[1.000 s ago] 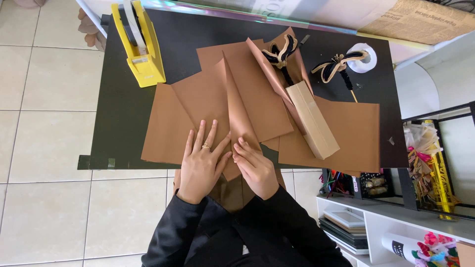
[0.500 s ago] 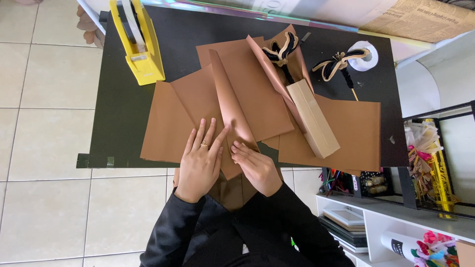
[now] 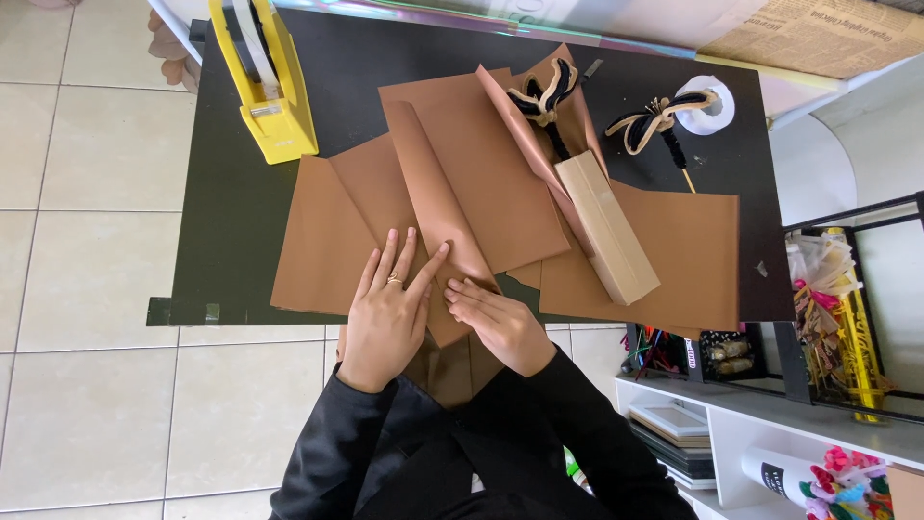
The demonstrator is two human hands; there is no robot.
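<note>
Several sheets of brown paper [image 3: 481, 183] lie overlapped on a black table [image 3: 231, 221]. My left hand [image 3: 390, 308] rests flat with fingers spread on the near part of a folded sheet, a ring on one finger. Beside it, my right hand [image 3: 491, 323] presses its fingertips onto the fold's near end at the table's front edge. The folded strip runs away from me toward the table's middle. Neither hand grips anything.
A yellow tape dispenser [image 3: 265, 82] stands at the far left. A long tan box [image 3: 606, 226] lies on the paper to the right, by black and cream ribbon bows [image 3: 544, 96] and a white tape roll [image 3: 707, 106]. Shelves [image 3: 770, 424] with craft supplies stand on the right.
The raised fold of brown paper has been pressed down flatter. Both hands have stayed at the near end of the sheet, shifting only slightly.
</note>
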